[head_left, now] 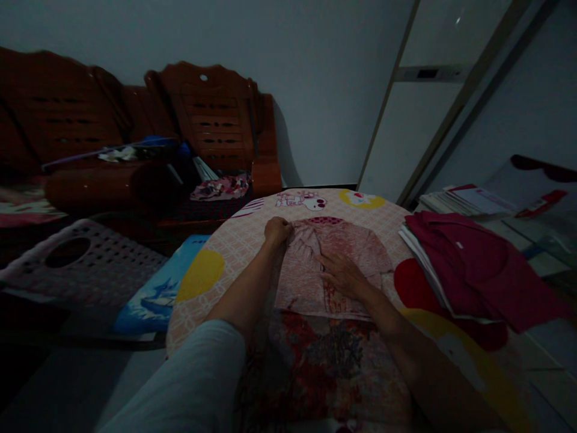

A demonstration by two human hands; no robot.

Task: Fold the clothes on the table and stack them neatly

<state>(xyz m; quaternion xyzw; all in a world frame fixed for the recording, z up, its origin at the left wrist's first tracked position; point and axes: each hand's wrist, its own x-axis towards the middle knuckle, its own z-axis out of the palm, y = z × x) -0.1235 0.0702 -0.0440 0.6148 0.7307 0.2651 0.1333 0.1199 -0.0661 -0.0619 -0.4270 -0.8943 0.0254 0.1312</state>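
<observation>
A pink mottled shirt [356, 240] lies face down or spread on the round table, with its left side folded inward and a dark red printed part hanging toward me. At its upper left edge, my left hand [276, 232] is closed, pinching the cloth. My right hand [343, 273] lies flat on the middle of the shirt, its fingers stretched out over the edge of the folded part. Part of the cloth beneath this hand is hidden.
A patterned cloth [246, 258] covers the table. Folded clothes with a magenta garment [473, 264] on top lie at the right, near papers [478, 198]. Wooden chairs [211, 114], a woven plastic basket [85, 252] and a blue bag [157, 294] stand at the left.
</observation>
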